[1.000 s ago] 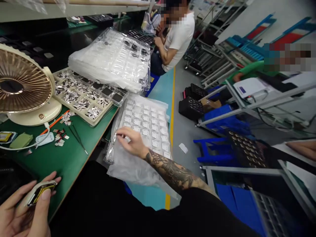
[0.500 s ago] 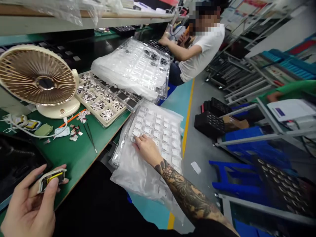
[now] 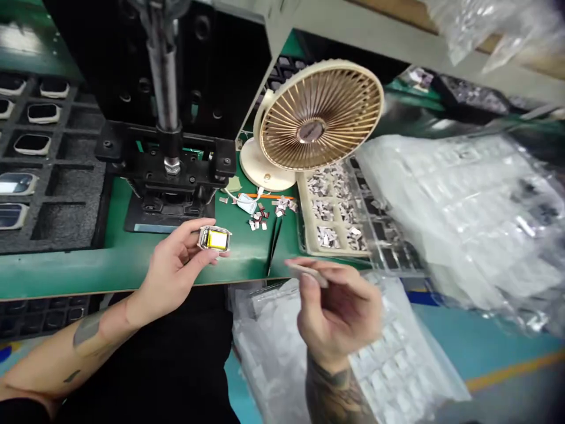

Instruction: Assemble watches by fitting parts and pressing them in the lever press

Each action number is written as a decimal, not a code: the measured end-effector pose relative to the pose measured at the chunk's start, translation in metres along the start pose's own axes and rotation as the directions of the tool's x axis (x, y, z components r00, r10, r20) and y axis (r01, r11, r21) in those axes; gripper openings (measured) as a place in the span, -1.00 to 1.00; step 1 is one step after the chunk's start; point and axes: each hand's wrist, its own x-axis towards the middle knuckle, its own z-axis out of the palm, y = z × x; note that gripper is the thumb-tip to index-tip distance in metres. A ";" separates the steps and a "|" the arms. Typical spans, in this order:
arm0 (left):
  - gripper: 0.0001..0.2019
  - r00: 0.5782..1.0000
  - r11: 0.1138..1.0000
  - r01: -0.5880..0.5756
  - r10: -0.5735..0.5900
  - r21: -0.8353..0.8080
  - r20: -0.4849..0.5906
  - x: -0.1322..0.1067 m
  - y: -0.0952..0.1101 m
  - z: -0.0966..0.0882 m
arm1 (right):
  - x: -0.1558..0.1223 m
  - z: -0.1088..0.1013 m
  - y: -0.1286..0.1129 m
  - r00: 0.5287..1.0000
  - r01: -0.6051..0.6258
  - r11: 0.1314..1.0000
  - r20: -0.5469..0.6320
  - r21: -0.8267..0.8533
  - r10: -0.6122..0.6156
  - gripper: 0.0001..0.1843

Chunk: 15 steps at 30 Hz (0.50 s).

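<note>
left hand [image 3: 176,268] is pinching a small casing with a yellow insert [image 3: 214,238] over the green bench [image 3: 132,259], right hand [image 3: 339,312] has a thin pale piece [image 3: 308,272] clamped between fingertips above the bagged tray [image 3: 397,365].

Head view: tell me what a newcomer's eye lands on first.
The beige fan stands mid-bench, beside a tray of silvery parts. In front, the left hand pinches a small case with a yellow inside over the green bench, and the right hand holds a pale flat piece above bagged white trays.
</note>
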 end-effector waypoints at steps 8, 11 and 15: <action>-0.60 1.000 1.000 0.026 -0.026 -0.009 0.011 -0.001 -0.005 0.000 | 0.020 0.069 -0.025 0.973 -0.171 0.981 0.173 0.096 0.153 -0.81; -0.58 0.999 0.998 0.042 -0.042 -0.047 0.004 0.000 -0.007 0.002 | 0.014 0.069 -0.023 0.949 -0.219 0.969 0.255 0.111 0.185 -0.69; -0.56 0.999 0.995 0.039 -0.038 -0.087 0.015 0.001 -0.010 0.001 | 0.010 0.066 -0.011 0.971 -0.140 0.986 0.210 0.094 0.118 -0.47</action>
